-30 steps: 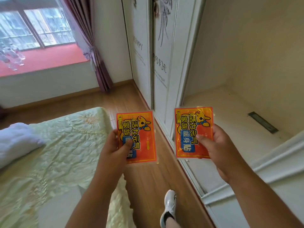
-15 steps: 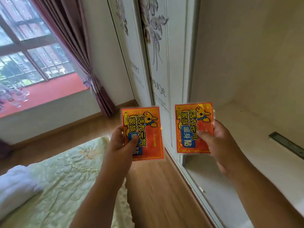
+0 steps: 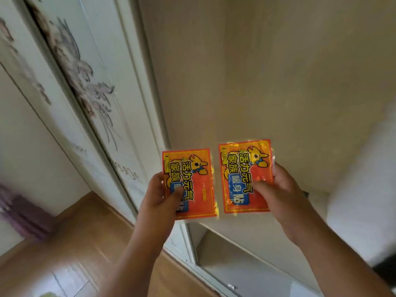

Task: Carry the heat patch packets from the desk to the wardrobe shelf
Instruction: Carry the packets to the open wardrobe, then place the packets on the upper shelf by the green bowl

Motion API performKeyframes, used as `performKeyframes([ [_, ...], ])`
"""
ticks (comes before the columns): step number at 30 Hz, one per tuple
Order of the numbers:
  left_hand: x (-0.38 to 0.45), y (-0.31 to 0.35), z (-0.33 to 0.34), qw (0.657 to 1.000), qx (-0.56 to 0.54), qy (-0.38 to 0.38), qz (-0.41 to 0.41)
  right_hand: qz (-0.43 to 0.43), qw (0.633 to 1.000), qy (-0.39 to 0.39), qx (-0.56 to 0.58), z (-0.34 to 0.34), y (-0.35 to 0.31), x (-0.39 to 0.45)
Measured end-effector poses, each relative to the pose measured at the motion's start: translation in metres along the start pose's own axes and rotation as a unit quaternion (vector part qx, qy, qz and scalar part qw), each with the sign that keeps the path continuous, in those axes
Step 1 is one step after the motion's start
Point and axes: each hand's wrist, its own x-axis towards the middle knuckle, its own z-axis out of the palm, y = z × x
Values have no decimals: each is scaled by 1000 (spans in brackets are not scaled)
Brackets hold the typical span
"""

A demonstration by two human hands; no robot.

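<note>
Left hand (image 3: 164,196) pinches one heat patch packet (image 3: 189,183), right hand (image 3: 278,189) grips the other packet (image 3: 246,175) (thumbs cover part of the print), both raised before the open wardrobe shelf (image 3: 246,230); surroundings blurred.

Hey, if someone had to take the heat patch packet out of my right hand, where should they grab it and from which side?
Probably the top edge of the right packet, coming from above. It is a flat, thin pouch held upright, and the right hand covers its lower right side with the thumb across the front. The upper part and left edge are bare, so pinch front and back there with the fingers.
</note>
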Motion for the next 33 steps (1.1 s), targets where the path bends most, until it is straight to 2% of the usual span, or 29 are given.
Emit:
performKeyframes([
  [6,56,65,24,986,-40,-147,67,-58,988,139,19,-15,-72,-18],
  [13,94,152,41,950,-94,-255,151,-131,965,224,28,-21,-157,-37],
  [16,95,185,48,937,-108,-270,194,-170,953,250,10,-27,-189,-47],
  [26,67,290,66,898,-165,-293,283,-275,925,262,-15,-53,-284,-75],
  [33,71,372,89,885,-150,-289,334,-345,889,300,-15,-88,-378,-45],
])
